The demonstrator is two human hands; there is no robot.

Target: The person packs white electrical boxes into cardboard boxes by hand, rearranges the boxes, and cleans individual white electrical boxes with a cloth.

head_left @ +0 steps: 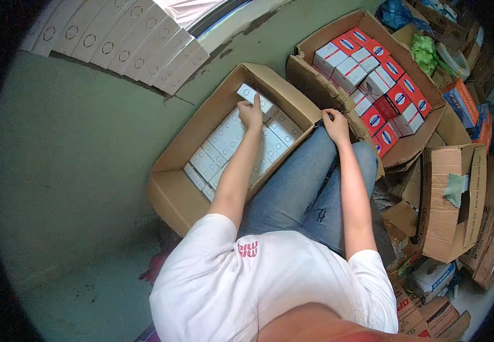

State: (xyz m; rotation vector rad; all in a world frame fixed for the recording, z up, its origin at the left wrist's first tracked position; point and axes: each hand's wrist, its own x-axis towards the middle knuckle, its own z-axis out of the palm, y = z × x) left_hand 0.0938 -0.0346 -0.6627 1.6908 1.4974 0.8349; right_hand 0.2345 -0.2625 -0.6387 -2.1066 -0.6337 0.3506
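Note:
My left hand (251,115) grips a small white box (248,93) at the far end of an open cardboard carton (173,198). Rows of similar white boxes (227,134) with round marks on their faces fill much of that carton. My right hand (336,126) rests over my knee, close to the carton's right corner. Its fingers are curled together, and what lies between them, if anything, is too small to make out.
A second open carton (309,50) holds red-and-white boxes (392,94) to the right. White boxes (113,43) stand in a row along the ledge. Flattened cardboard (449,194) and plastic bags (423,54) clutter the right side. A green wall (76,137) borders the left.

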